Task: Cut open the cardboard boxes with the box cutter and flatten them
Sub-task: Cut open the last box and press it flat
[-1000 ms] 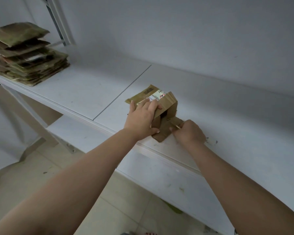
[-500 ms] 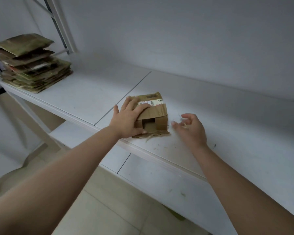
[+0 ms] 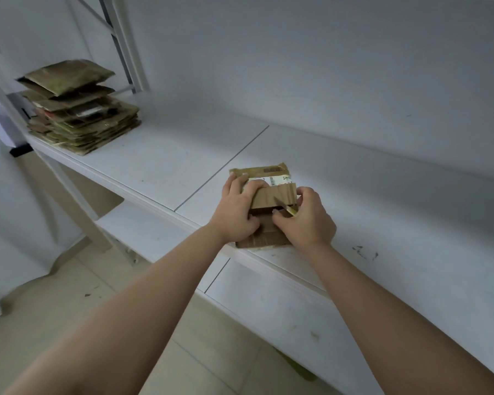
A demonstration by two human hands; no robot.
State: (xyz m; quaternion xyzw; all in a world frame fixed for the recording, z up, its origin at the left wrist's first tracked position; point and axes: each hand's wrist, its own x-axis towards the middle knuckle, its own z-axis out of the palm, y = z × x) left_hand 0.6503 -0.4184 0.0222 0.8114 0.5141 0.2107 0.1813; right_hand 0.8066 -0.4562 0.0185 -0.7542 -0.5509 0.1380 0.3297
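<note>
A small brown cardboard box [image 3: 277, 192] with a white label lies partly collapsed on the white shelf [image 3: 160, 166], near its front edge. My left hand [image 3: 236, 212] presses down on the box's left side with its fingers spread over the top. My right hand [image 3: 305, 220] grips a box cutter [image 3: 285, 206] with a yellow body. Its blade points left and up against the box's front panel. One flap lies flat on the shelf under both hands.
A stack of flattened cardboard boxes [image 3: 77, 109] sits at the far left of the shelf, beside a metal upright [image 3: 120, 44]. A grey wall rises behind the shelf. A lower shelf and tiled floor show below.
My right hand has moved back from the shelf surface to the box and now holds the cutter blade against its front. The box has been pressed flatter under my left hand.
</note>
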